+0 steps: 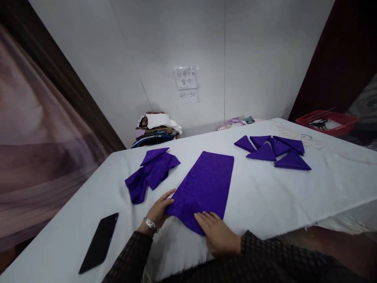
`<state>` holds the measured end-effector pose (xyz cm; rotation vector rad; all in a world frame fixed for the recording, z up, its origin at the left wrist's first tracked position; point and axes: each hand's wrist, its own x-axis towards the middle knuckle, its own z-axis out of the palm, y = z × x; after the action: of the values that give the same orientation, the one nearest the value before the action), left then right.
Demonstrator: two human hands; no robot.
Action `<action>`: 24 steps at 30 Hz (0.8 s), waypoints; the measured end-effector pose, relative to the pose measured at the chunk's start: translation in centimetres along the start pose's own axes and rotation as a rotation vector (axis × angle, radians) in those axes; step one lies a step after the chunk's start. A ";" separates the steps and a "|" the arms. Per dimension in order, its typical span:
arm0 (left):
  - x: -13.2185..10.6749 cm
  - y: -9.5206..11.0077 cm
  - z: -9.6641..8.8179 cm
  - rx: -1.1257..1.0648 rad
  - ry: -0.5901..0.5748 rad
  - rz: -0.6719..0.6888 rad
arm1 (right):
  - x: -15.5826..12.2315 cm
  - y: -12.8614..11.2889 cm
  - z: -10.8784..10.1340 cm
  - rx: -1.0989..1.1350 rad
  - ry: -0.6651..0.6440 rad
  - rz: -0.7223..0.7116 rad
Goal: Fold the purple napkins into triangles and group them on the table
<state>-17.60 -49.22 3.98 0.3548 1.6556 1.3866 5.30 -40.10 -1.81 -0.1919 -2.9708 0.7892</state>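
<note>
A purple cloth napkin [206, 181] lies on the white-covered table in front of me, its near left corner slightly raised. My left hand [160, 208], with a silver bracelet at the wrist, pinches that corner between thumb and fingers. Flat on the near edge of the cloth rests my right hand [216, 232], fingers stretched out. To the left is a loose heap of crumpled purple napkins [156, 169]. Several purple napkins folded into triangles [263, 152] lie at the back right, some overlapping.
A black phone-like slab [99, 243] lies on the tablecloth [324, 192] at the left. Behind the table stands a stack of folded clothes [156, 129], with more fabric [234, 123] to its right. A red basket [326, 122] is at the far right; a curtain hangs left.
</note>
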 end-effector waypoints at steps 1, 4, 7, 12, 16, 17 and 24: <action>-0.2 0.0 0.0 -0.004 -0.004 0.000 | -0.4 0.2 -0.2 0.000 0.022 0.005; -1.2 -0.1 0.1 -0.011 -0.006 -0.015 | -1.8 0.7 -1.5 0.058 0.084 0.028; -2.8 -0.1 0.5 0.034 -0.042 -0.040 | -3.7 0.7 -4.7 0.217 0.102 0.043; -6.7 0.1 1.0 0.260 -0.297 -0.076 | -6.7 0.5 -11.2 0.529 -0.060 0.038; -8.0 0.8 1.3 0.280 -0.545 -0.095 | -7.3 2.9 -13.4 0.669 -0.211 0.174; -7.8 1.1 1.4 0.265 -0.590 -0.085 | -7.1 3.8 -13.6 0.705 -0.214 0.203; 0.2 4.2 5.0 0.522 -0.335 0.124 | -2.4 11.8 -15.9 0.854 -0.051 0.347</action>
<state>-15.21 -44.60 7.85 0.9497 1.7088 0.8968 10.34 -22.49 6.01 -0.6273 -2.3705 2.0065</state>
